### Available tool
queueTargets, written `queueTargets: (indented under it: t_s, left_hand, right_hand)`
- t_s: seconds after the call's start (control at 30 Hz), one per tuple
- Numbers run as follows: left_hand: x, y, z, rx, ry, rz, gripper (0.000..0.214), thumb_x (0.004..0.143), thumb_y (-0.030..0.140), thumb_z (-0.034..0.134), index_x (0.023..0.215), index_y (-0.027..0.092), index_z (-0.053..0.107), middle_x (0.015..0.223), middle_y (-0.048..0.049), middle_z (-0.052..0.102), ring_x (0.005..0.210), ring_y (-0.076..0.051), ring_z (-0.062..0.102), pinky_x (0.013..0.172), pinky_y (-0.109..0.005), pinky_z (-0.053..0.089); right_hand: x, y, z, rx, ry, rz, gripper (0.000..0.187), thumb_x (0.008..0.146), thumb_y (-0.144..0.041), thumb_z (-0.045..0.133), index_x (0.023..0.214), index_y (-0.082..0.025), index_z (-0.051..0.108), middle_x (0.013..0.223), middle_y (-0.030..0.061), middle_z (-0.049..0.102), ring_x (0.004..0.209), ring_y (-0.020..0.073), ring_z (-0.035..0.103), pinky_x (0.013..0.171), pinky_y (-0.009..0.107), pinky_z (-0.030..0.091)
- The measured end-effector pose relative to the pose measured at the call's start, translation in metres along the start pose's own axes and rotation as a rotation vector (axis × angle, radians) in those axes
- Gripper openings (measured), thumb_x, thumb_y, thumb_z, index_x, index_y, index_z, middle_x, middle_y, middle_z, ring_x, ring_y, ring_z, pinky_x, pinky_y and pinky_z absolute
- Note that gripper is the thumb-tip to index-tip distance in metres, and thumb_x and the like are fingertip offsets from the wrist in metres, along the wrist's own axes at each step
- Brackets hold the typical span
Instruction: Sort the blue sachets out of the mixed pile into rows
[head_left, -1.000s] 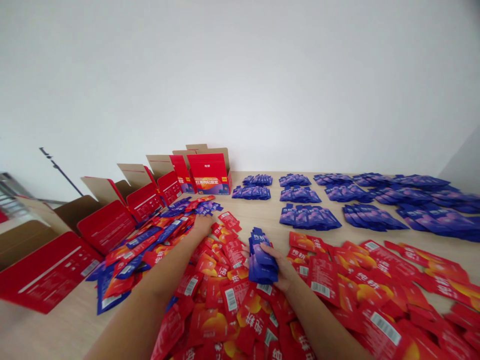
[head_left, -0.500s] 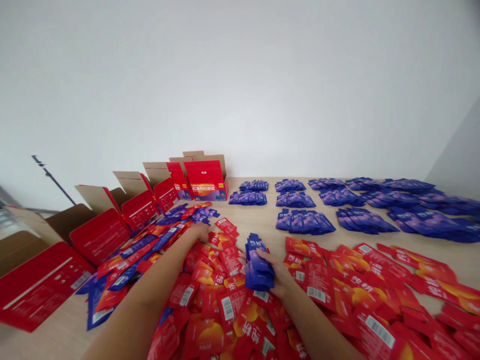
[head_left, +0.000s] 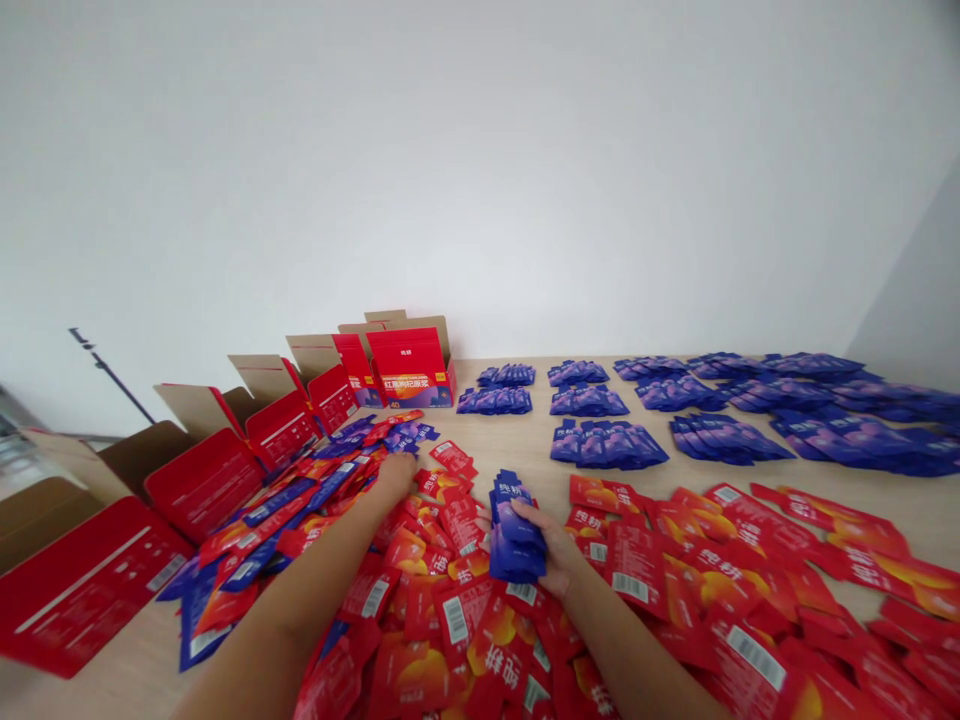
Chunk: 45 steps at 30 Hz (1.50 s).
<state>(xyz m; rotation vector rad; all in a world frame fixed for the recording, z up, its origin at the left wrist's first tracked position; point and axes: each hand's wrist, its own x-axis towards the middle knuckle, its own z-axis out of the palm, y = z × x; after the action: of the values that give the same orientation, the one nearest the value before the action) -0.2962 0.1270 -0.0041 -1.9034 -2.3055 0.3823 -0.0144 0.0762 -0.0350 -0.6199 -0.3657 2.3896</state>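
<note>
My right hand is closed around a small stack of blue pouches, held above the red pouches with the printed fronts facing me. My left hand reaches over the mixed heap of red and blue pouches, close to some loose blue pouches at its far end. Its fingers point away from me and are mostly hidden, so I cannot see whether they grip anything. Red pouches with orange fruit pictures and barcodes lie spread beneath both arms.
Open red cartons stand in a row along the left and back left. Overlapping groups of blue pouches lie across the back and right of the wooden table. More red pouches cover the front right. A white wall rises behind.
My left hand has shifted slightly down and left among the pouches at the heap's far end. The right hand keeps the blue stack in nearly the same place. The view has tilted a little.
</note>
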Motion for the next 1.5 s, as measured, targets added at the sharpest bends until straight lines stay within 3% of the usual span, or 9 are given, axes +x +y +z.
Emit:
queueTargets:
  t_s: [0.2,0.37,0.57,0.73,0.93,1.17,1.27,1.33,1.5]
  left_hand:
    - [-0.008,-0.008,-0.02,0.01,0.109,-0.034,0.035,0.088,0.005,0.036,0.116,0.006,0.056,0.111,-0.021,0.065,0.108,-0.027,0.061,0.089,-0.036,0.048]
    - [-0.009,-0.013,-0.028,-0.014,0.108,-0.053,0.033,0.09,0.017,0.038,0.116,0.009,0.057,0.114,-0.0192,0.065,0.111,-0.027,0.061,0.09,-0.035,0.048]
    - [-0.001,-0.008,-0.008,-0.041,-0.088,-0.102,0.026,0.083,0.029,0.059,0.103,0.013,0.064,0.106,-0.0159,0.069,0.098,-0.029,0.066,0.079,-0.036,0.053]
    - [0.01,-0.003,-0.003,-0.035,-0.1,-0.119,0.027,0.089,0.034,0.057,0.107,0.013,0.062,0.11,-0.0099,0.065,0.1,-0.022,0.063,0.087,-0.042,0.051]
    - [0.002,-0.013,-0.012,-0.129,0.059,-0.125,0.02,0.087,0.016,0.05,0.088,0.01,0.069,0.098,-0.0177,0.07,0.098,-0.028,0.065,0.086,-0.039,0.049]
    - [-0.018,-0.031,-0.05,-0.464,0.417,-0.172,0.033,0.092,0.028,0.034,0.101,0.016,0.063,0.106,-0.0094,0.067,0.104,-0.022,0.06,0.088,-0.031,0.047]
    - [-0.023,-0.014,-0.063,-0.661,0.461,-0.151,0.032,0.092,0.029,0.031,0.096,0.015,0.059,0.086,-0.0048,0.067,0.083,-0.018,0.063,0.075,-0.029,0.05]
    - [-0.029,0.008,-0.065,-0.81,0.417,-0.083,0.029,0.091,0.032,0.034,0.087,0.016,0.057,0.07,-0.0002,0.062,0.066,-0.015,0.06,0.064,-0.025,0.049]
    - [-0.052,0.077,-0.055,-1.37,0.038,0.217,0.036,0.08,0.051,0.053,0.064,0.02,0.043,0.051,0.0073,0.041,0.045,-0.008,0.04,0.047,-0.02,0.036]
  right_hand:
    - [0.004,0.002,-0.003,0.008,-0.006,-0.013,0.033,0.067,-0.029,0.075,0.092,-0.01,0.064,0.086,0.0118,0.073,0.085,0.021,0.069,0.072,0.03,0.055]
    - [0.004,0.001,-0.003,-0.033,0.016,-0.013,0.032,0.07,-0.03,0.073,0.094,-0.011,0.063,0.086,0.0109,0.073,0.079,0.0194,0.069,0.069,0.03,0.055]
    - [0.001,0.0,0.0,-0.01,0.001,-0.008,0.037,0.069,-0.028,0.073,0.099,-0.01,0.063,0.089,0.0118,0.073,0.084,0.0204,0.069,0.074,0.031,0.055]
    - [0.0,0.0,0.001,-0.006,0.007,-0.004,0.035,0.07,-0.028,0.072,0.099,-0.01,0.063,0.09,0.0116,0.073,0.088,0.0209,0.069,0.076,0.032,0.055]
    - [0.0,0.0,0.001,-0.005,-0.002,-0.012,0.036,0.068,-0.029,0.075,0.096,-0.009,0.064,0.087,0.0125,0.073,0.087,0.0211,0.069,0.077,0.032,0.055]
    - [0.001,0.001,0.001,-0.059,-0.021,-0.012,0.033,0.068,-0.031,0.076,0.089,-0.009,0.065,0.083,0.0125,0.072,0.071,0.0167,0.068,0.072,0.028,0.054]
    - [0.001,0.001,-0.001,-0.063,0.001,0.006,0.027,0.07,-0.031,0.073,0.086,-0.011,0.065,0.079,0.0101,0.072,0.068,0.0155,0.066,0.071,0.027,0.053]
    - [0.002,0.0,-0.001,-0.06,0.032,0.012,0.025,0.071,-0.032,0.073,0.084,-0.012,0.064,0.073,0.0075,0.071,0.065,0.0151,0.066,0.069,0.027,0.053]
    - [-0.002,-0.003,0.007,0.004,0.041,-0.018,0.036,0.077,-0.051,0.066,0.081,-0.016,0.064,0.066,0.003,0.069,0.063,0.0168,0.066,0.07,0.032,0.054]
